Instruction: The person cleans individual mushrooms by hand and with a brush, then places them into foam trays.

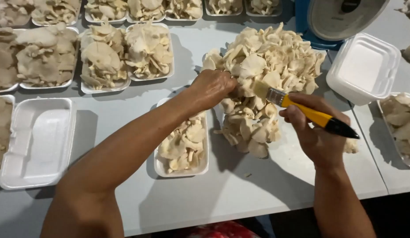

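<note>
head view: left hand (212, 88) fingertips hidden in mushroom pile (262, 75).

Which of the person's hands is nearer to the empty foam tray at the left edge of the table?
Left. The left hand reaches into the mushroom pile, well right of the empty tray. The right hand, holding a brush, is farther right still.

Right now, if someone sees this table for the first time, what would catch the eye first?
First, the big mushroom pile in the middle of the table. The left hand reaches into it, while the right hand holds a yellow brush against it. Around them lie foam trays: a half-filled tray under the left arm, an empty tray at far left.
</note>
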